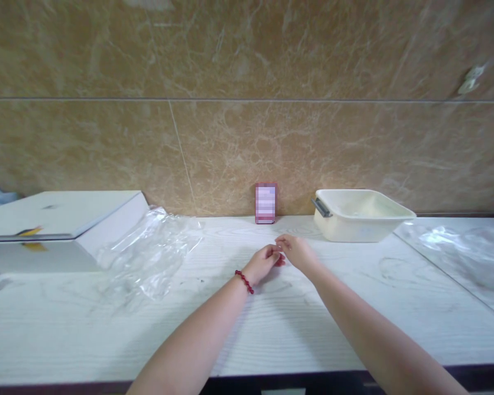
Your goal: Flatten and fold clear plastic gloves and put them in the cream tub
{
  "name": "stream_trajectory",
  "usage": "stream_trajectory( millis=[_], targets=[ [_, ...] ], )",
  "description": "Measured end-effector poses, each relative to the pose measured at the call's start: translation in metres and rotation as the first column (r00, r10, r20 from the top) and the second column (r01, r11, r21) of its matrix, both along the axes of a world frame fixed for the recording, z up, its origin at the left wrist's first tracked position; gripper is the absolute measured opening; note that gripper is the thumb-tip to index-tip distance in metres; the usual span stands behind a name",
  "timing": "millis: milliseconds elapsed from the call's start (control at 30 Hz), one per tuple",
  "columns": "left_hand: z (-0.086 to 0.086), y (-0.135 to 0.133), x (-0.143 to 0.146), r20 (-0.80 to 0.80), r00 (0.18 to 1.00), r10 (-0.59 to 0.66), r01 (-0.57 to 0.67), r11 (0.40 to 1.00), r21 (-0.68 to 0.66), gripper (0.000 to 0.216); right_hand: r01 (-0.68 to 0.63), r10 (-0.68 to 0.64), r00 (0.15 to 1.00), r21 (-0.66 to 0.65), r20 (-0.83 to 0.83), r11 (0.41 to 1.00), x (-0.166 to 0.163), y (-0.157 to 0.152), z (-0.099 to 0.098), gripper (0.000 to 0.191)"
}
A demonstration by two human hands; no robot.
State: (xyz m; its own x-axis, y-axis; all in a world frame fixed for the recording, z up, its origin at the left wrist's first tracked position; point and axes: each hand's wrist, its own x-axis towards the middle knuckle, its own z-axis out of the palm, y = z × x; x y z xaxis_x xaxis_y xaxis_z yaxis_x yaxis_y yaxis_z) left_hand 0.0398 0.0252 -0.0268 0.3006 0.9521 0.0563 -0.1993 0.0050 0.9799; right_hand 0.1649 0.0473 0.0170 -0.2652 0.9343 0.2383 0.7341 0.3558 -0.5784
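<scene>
Both my hands meet over the middle of the white table [271,329]. My left hand [264,262], with a red bead bracelet [244,281] on its wrist, has its fingers curled and its fingertips touch my right hand [297,252]. The right hand's fingers are also bent toward the left. Whatever is pinched between them is too small or hidden to name. A small pink-and-white card [265,203] stands against the wall just behind the hands.
A cream plastic basin [360,215] with a dark handle sits back right. Crumpled clear plastic wrap [148,255] lies to the left, beside a white flat box [61,219]. More clear film [461,252] lies at far right. A marble wall rises behind.
</scene>
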Motion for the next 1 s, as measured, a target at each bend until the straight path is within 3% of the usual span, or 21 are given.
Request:
stream_trajectory(
  millis=[167, 333, 433, 533, 633, 700, 767, 1000],
  targets=[
    [0.001, 0.001, -0.001, -0.086, 0.996, 0.016, -0.009, 0.997, 0.082, 0.010, -0.033, 0.038, 0.981, 0.029, -0.188, 0.999, -0.004, 0.001, -0.027, 0.023],
    [0.001, 0.002, -0.002, -0.070, 0.997, -0.014, 0.020, 0.997, 0.080, 0.009, -0.120, 0.127, 0.956, 0.042, -0.263, 0.992, -0.002, 0.007, -0.034, 0.024],
    [0.001, 0.003, -0.006, -0.225, 0.973, 0.048, -0.013, 0.988, 0.157, 0.014, -0.149, 0.154, 0.943, 0.041, -0.295, 0.988, -0.003, 0.009, -0.035, 0.023],
    [0.007, 0.005, -0.020, -0.419, 0.885, 0.202, -0.069, 0.948, 0.311, 0.019, -0.155, 0.159, 0.930, 0.040, -0.332, 0.987, -0.003, 0.013, -0.036, 0.019],
    [0.022, 0.008, -0.045, -0.545, 0.714, 0.440, -0.197, 0.872, 0.448, 0.023, -0.168, 0.159, 0.912, 0.009, -0.379, 0.986, -0.002, 0.016, -0.038, 0.016],
    [0.032, 0.010, -0.066, -0.662, 0.516, 0.544, -0.259, 0.835, 0.485, 0.025, -0.164, 0.141, 0.904, -0.022, -0.404, 0.986, -0.002, 0.018, -0.040, 0.016],
    [0.038, 0.009, -0.088, -0.826, 0.229, 0.515, -0.241, 0.852, 0.465, 0.028, -0.147, 0.116, 0.903, -0.043, -0.414, 0.988, -0.002, 0.019, -0.041, 0.016],
    [0.033, -0.014, -0.154, -0.903, -0.142, 0.406, -0.363, 0.827, 0.429, 0.035, -0.128, 0.105, 0.913, -0.030, -0.394, 0.991, -0.002, 0.022, -0.043, 0.015]
  ],
)
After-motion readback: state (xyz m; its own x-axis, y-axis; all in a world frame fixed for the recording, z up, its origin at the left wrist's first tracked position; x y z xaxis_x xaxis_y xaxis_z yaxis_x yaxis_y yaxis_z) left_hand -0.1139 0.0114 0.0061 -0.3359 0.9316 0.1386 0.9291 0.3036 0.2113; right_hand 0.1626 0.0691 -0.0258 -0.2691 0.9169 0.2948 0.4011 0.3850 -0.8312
